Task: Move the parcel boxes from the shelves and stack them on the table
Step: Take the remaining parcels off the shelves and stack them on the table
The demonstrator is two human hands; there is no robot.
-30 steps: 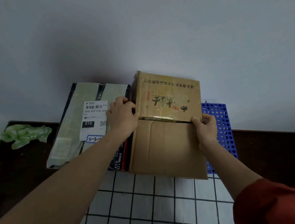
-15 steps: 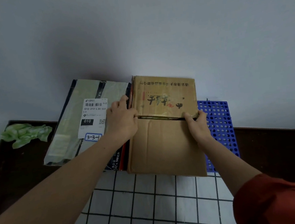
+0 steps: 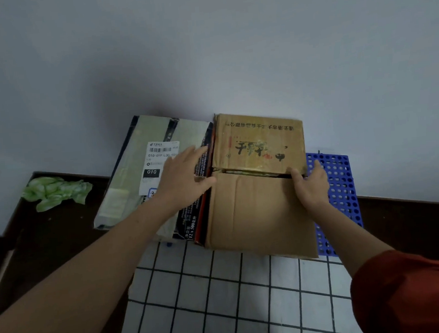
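Note:
A brown cardboard parcel box (image 3: 258, 205) with printed characters on its far flap lies flat against the wall. Left of it lies a dark box (image 3: 155, 134) wrapped in pale tape, with a white shipping label (image 3: 157, 158). My left hand (image 3: 182, 177) is spread with straight fingers over the gap between the two boxes, its thumb by the brown box's left edge. My right hand (image 3: 310, 182) rests on the brown box's right side at the flap seam, thumb on top and fingers over the edge.
A blue perforated plastic panel (image 3: 342, 183) sticks out from under the brown box on the right. A crumpled green bag (image 3: 55, 192) lies at the far left on the dark table (image 3: 49, 248). A white grid-pattern cloth (image 3: 223, 297) covers the near middle.
The brown box has settled flat against the wall beside the taped box. My left hand has let go of its left edge and spread its fingers. My right hand shifted slightly right.

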